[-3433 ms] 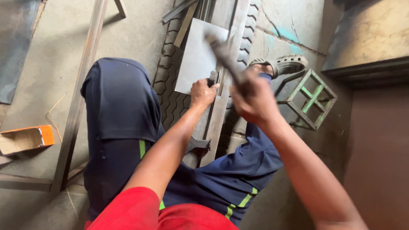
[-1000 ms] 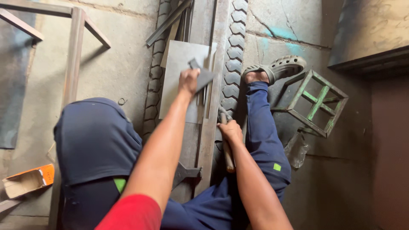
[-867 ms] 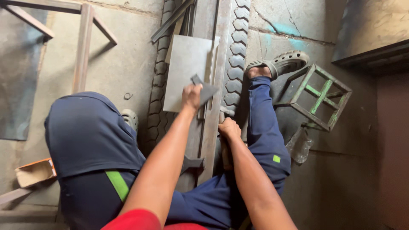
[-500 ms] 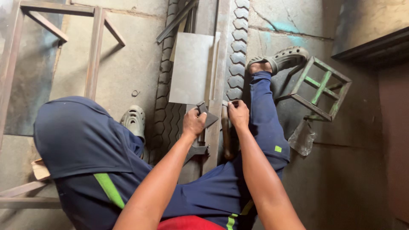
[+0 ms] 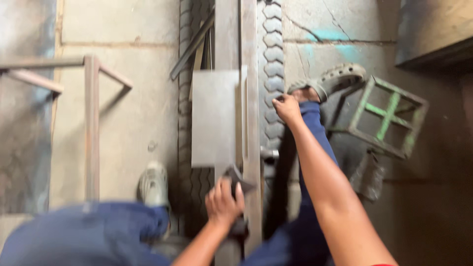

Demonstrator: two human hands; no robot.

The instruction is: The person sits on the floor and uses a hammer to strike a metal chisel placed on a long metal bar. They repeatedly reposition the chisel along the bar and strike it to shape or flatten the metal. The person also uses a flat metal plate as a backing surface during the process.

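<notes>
The left hand [image 5: 224, 202] closes around a small dark metal piece [image 5: 240, 178] at the near end of a long steel bar [image 5: 250, 123]. The bar runs straight away from the person, a flat grey plate [image 5: 214, 117] just left of it. The right hand [image 5: 287, 107], farther out, is fisted; whether it holds anything is unclear.

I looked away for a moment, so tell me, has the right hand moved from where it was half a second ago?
Yes. The right hand has reached forward along the tyre tread, away from the left hand and toward the sandalled foot.
</notes>
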